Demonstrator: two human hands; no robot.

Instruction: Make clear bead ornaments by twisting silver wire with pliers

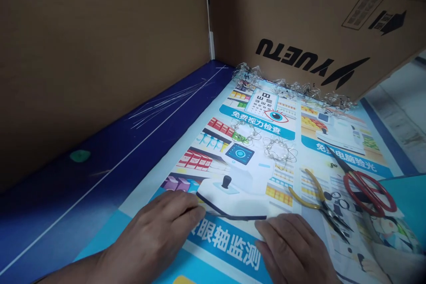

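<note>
My left hand [159, 228] is closed, thumb and index finger pinched together above the printed sheet [213, 248]. Opposite it, my right hand [293, 248] is also closed, its fingertips pressed together. A thin dark line runs between the two pinches, but I cannot tell a wire there from the print beneath. Beyond the hands lie two wire rings with clear beads, one ring [246, 133] farther off and the other ring [280, 150] closer. Pliers [321, 204] with yellow handles rest near my right hand, jaws parted. Red-handled scissors [364, 186] lie beside them.
Several beaded wire pieces [293, 88] line the foot of the back cardboard panel [299, 17]. Another cardboard panel [100, 44] stands along the left. Loose straight wires [169, 102] and a green spot [80, 155] are on the dark blue strip.
</note>
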